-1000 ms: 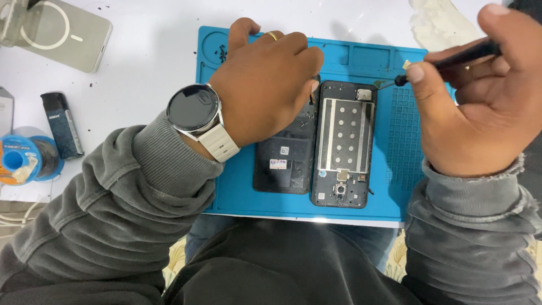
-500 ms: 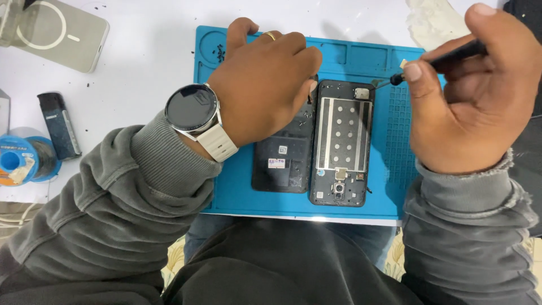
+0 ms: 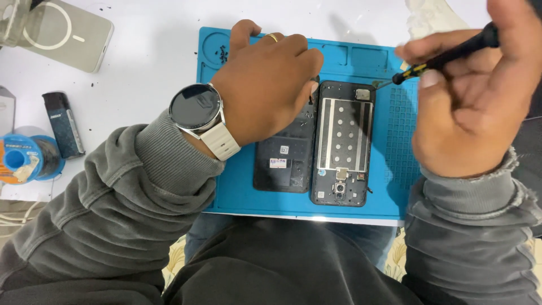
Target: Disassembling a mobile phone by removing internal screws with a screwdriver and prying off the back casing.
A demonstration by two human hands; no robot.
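On a blue work mat (image 3: pixel 237 195) lie two halves of an opened phone: a black back cover (image 3: pixel 282 164) on the left and the phone body (image 3: pixel 343 141) with a striped metal plate on the right. My left hand (image 3: pixel 265 85), with a gold ring and a round wristwatch (image 3: pixel 195 107), presses down on the top of the back cover. My right hand (image 3: pixel 468 90) grips a thin black screwdriver (image 3: pixel 446 56); its tip hovers just off the body's upper right corner.
A grey power bank with a ring mark (image 3: pixel 68 34) lies at the far left. A small black lighter-shaped object (image 3: pixel 63 124) and a blue solder spool (image 3: pixel 25 158) sit left of the mat. A white cloth (image 3: pixel 435 14) rests beyond the mat.
My right hand has lifted and tilted, bringing the screwdriver higher and angling it more steeply. My left hand has stayed on the back cover.
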